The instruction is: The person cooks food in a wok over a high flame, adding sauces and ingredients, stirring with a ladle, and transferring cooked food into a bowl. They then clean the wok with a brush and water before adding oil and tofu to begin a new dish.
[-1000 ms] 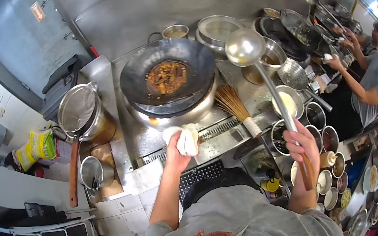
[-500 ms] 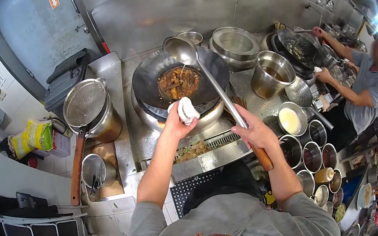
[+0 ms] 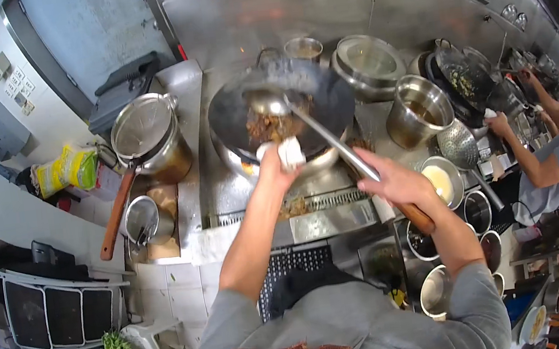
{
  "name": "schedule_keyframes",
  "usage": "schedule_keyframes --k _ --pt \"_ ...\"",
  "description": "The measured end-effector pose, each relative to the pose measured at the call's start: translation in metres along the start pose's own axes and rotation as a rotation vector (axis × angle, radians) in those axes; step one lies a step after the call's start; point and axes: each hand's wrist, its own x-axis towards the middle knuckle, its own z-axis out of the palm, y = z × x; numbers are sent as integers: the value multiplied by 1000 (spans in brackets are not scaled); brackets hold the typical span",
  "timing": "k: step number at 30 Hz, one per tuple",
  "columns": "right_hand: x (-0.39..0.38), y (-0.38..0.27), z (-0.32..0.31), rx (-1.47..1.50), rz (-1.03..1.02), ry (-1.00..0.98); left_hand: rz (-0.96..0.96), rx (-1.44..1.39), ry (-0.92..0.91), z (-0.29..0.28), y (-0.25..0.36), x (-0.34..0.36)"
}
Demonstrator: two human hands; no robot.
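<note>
My left hand (image 3: 276, 168) is closed around a folded white cloth (image 3: 291, 153) at the near rim of a black wok (image 3: 226, 114). Brown, saucy chopped food (image 3: 279, 131) sits in the wok, blurred by motion and steam. In my right hand (image 3: 396, 179) is a long-handled metal ladle (image 3: 331, 136), gripped near its wooden handle end. The ladle's bowl is inside the wok, over the food; whether it touches the food I cannot tell. The cloth and hand hide what part of the rim is held.
On the left stands a pot with a wooden-handled strainer (image 3: 141, 129) across it. Right of the wok are a lidded pot (image 3: 369, 64), a tall steel pot (image 3: 419, 112) and a perforated skimmer (image 3: 458, 145). A co-worker (image 3: 550, 167) works at another wok at far right.
The ladle's bowl has come down from above the wok's far side to over the food. Steam now rises and the food is blurred. The whole view has shifted slightly.
</note>
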Motion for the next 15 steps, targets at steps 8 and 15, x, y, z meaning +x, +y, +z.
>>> schedule_keyframes --k 8,15 --pt "33 20 -4 -546 -64 -50 23 25 -25 -24 -6 14" --pt "19 35 3 -463 -57 131 -35 -111 -25 -25 -57 -44"
